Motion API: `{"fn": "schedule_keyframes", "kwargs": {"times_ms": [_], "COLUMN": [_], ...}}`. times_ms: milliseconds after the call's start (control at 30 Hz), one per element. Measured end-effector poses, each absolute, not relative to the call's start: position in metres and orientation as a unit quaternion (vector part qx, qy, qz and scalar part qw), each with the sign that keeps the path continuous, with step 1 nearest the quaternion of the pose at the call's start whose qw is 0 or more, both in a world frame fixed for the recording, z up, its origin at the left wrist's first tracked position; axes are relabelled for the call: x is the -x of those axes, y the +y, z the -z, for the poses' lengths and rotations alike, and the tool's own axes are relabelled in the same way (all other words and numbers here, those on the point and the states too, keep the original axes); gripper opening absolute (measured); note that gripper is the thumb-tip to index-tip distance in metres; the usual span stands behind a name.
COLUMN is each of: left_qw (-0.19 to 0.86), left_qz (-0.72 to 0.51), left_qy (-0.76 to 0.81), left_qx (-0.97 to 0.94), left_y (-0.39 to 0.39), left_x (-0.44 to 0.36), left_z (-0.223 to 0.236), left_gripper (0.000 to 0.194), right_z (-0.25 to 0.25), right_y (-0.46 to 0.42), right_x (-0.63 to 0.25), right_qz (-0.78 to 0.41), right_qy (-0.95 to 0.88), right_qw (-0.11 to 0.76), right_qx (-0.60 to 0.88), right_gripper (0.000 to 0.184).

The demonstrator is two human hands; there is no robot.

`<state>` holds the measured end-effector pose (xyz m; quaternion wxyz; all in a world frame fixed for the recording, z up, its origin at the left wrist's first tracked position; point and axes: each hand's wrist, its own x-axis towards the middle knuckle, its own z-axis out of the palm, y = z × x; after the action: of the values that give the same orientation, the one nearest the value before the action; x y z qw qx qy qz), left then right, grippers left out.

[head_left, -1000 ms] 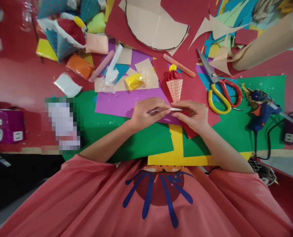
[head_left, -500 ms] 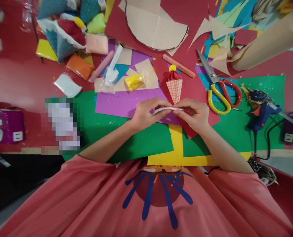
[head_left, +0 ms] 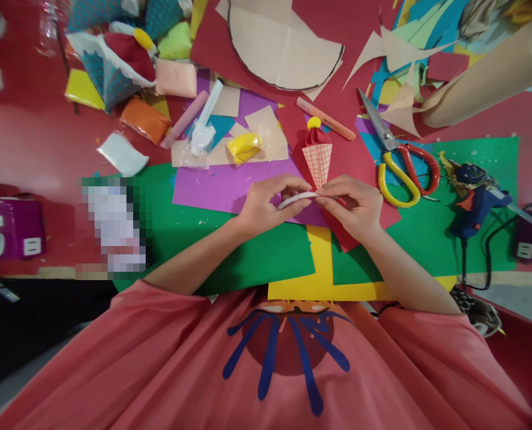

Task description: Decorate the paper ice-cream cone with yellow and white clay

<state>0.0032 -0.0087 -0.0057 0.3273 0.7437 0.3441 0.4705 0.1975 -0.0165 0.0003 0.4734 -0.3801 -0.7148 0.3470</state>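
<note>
Lowest in the frame we see our coral-pink shirt with blue stripes [head_left: 288, 352], and both forearms reach up toward the centre. There our left hand [head_left: 266, 206] and right hand [head_left: 353, 206] meet over the green paper sheet [head_left: 248, 251] and the yellow paper strip [head_left: 322, 263] on the tabletop. Between them we hold a thin white curved strip [head_left: 298, 199], pinched at its left end by the left fingers [head_left: 288, 210] and at its right end by the right fingers [head_left: 326, 202], both sets closed tight on it. It arches slightly, just above the purple paper sheet [head_left: 221, 185].

Just beyond the strip lies a small paper ice-cream cone with checked wafer and red top [head_left: 317, 152]. To the right rest yellow-and-red-handled scissors [head_left: 400, 161], then a blue glue gun [head_left: 476, 200]. At the upper centre sits a beige paper semicircle with a dark outline [head_left: 283, 51].
</note>
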Motion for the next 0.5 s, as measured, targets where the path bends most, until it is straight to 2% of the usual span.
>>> {"fn": "schedule_keyframes", "kwargs": {"times_ms": [167,333,433,500], "left_qw": [0.293,0.301,0.326,0.329], "left_qz": [-0.485,-0.475,-0.458,-0.458], "left_qy": [0.335,0.335,0.354,0.348], "left_qx": [-0.753,-0.756,-0.748,-0.749], "left_y": [-0.0073,-0.0082,-0.0087,-0.0084], "left_x": [-0.0026,-0.0039,-0.0041,-0.0036], "left_z": [0.0056,0.0063,0.0059,0.0055], "left_gripper": [0.012,0.014,0.019,0.014], "right_z": [-0.001,-0.0013,-0.0013,-0.0009], "right_y": [-0.0182,-0.018,-0.0177,-0.018], "right_x": [-0.1968,-0.1963,-0.1968,-0.197], "right_qz": [-0.396,-0.358,-0.355,-0.374], "right_qy": [-0.703,-0.717,-0.703,-0.695], "right_qw": [0.444,0.441,0.456,0.453], "right_qx": [0.39,0.404,0.414,0.414], "right_gripper": [0.026,0.007,0.006,0.012]}}
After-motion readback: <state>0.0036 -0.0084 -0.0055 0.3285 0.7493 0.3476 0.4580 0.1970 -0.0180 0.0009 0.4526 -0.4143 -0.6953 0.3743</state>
